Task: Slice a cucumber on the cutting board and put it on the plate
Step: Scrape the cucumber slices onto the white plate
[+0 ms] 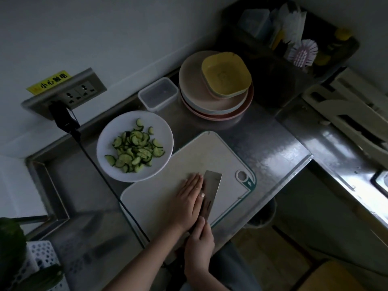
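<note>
Both hands are at the cutting board: the right hand curls round the knife handle, while the left hand lies flat, fingers straight, against the blade's side. Cucumber slices already fill the plate just beside the board; nothing uncut shows, so the job looks nearly finished.

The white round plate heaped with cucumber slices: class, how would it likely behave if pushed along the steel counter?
The white round plate would probably slide easily on the shiny steel counter. Its loose cucumber slices might shift, though the raised rim should contain them. It looks unlikely to tip.
</note>
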Available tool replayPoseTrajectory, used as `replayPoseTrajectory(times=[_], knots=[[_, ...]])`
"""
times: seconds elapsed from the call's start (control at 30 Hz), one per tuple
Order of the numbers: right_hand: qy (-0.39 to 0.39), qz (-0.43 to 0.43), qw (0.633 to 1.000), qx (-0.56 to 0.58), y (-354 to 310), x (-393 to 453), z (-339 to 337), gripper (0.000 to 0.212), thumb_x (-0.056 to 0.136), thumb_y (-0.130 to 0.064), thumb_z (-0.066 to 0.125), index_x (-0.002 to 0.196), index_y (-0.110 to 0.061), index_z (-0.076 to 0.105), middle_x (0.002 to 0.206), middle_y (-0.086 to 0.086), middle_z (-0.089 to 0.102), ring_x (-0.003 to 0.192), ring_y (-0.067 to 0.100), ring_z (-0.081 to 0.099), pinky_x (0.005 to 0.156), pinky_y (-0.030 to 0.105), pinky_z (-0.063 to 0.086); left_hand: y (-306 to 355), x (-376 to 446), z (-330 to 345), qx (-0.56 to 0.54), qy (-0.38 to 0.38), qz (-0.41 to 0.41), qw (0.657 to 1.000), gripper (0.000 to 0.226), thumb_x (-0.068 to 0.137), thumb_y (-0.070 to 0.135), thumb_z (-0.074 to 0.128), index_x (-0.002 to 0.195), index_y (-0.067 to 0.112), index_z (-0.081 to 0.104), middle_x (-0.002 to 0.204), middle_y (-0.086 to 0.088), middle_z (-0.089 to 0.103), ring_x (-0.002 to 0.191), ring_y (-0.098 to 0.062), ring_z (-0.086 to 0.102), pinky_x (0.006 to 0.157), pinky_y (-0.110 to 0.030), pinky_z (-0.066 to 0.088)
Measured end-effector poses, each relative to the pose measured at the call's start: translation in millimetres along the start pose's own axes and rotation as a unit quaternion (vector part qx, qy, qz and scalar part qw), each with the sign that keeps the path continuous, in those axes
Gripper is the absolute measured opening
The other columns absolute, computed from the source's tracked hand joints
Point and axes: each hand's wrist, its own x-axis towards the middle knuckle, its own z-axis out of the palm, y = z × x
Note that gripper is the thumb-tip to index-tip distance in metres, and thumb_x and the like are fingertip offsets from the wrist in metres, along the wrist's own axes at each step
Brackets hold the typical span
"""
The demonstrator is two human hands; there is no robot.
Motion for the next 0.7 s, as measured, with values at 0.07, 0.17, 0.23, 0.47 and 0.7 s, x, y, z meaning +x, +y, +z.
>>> replayPoseTrajectory(times=[0.07,0.17,0.23,0.47,0.7], knots=[[-0.021,-0.005,1.000,0.001,1.8,2.9,-0.1,0.033,0.100,-0.027,0.038,0.105,-0.015,0.068,0.101,0.003,0.072,0.097,0.018,0.065,0.084,0.033,0.050,-0.5,0.1,-1.4,-0.031,0.001,-0.014,0.999,0.052,0.102,0.032,0.024,0.137,-0.003,0.041,0.143,-0.012,0.041,0.137,-0.015,0.027,0.114,-0.025,0.018],[-0.046,-0.026,0.999,0.000,-1.3,6.3,0.3,0.033,0.100,-0.030,0.037,0.105,-0.018,0.068,0.096,-0.001,0.072,0.092,0.014,0.066,0.082,0.036,0.053,-0.8,1.5,-5.3,-0.088,0.015,-0.058,0.994,0.052,0.098,0.030,0.028,0.143,0.005,0.027,0.149,-0.005,0.025,0.140,-0.013,0.020,0.113,-0.012,0.012],[-0.054,-0.033,0.998,0.012,-7.6,6.1,0.4,0.031,0.100,-0.030,0.036,0.104,-0.025,0.067,0.093,-0.005,0.072,0.088,0.010,0.066,0.078,0.033,0.053,1.7,4.9,-9.3,-0.118,0.007,-0.077,0.990,0.052,0.096,0.036,0.024,0.144,0.015,0.017,0.151,-0.002,0.018,0.142,-0.009,0.014,0.112,-0.010,0.009],[-0.136,-0.079,0.987,0.018,-50.1,8.0,8.3,0.034,0.101,-0.035,0.034,0.085,-0.022,0.061,0.059,0.003,0.057,0.049,0.023,0.057,0.048,0.046,0.051,5.7,32.5,-52.7,-0.115,0.104,-0.084,0.984,0.050,0.099,0.022,0.034,0.146,0.010,0.024,0.151,0.001,0.019,0.141,-0.008,0.015,0.111,-0.010,0.012],[-0.235,-0.129,0.963,0.016,-111.9,19.3,49.5,0.038,0.103,-0.034,0.032,0.088,-0.012,0.058,0.062,0.011,0.054,0.037,0.019,0.052,0.032,0.026,0.041,-25.9,70.2,-103.0,-0.099,0.234,-0.181,0.950,0.043,0.099,0.008,0.042,0.141,0.002,0.038,0.147,-0.011,0.036,0.137,-0.017,0.030,0.109,-0.012,0.020]])
